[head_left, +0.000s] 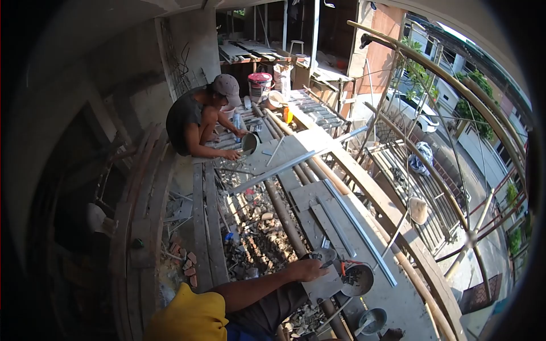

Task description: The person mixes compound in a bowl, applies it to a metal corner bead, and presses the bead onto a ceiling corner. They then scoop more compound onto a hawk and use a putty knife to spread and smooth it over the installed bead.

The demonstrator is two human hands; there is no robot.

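My left hand [308, 270] reaches out from a yellow sleeve [190, 315] at the bottom. Its fingers are closed beside a small grey bowl [324, 256]; what they hold is too small to tell. Just below the hand lies a flat grey board [324, 286]. To its right is a round dark pan [358, 281] with grey material inside and an orange-red item [344, 266] at its rim. Lower down, a smaller bowl [372, 321] has a light tool in it. My right hand does not show.
A crouching person [190, 122] in a cap holds a dark container [249, 143] at upper left. Rubble [264, 227] shows through a gap between planks [203, 227] and pipes. Metal strips [358, 230] lie across boards. Bamboo poles [432, 65] edge the right side.
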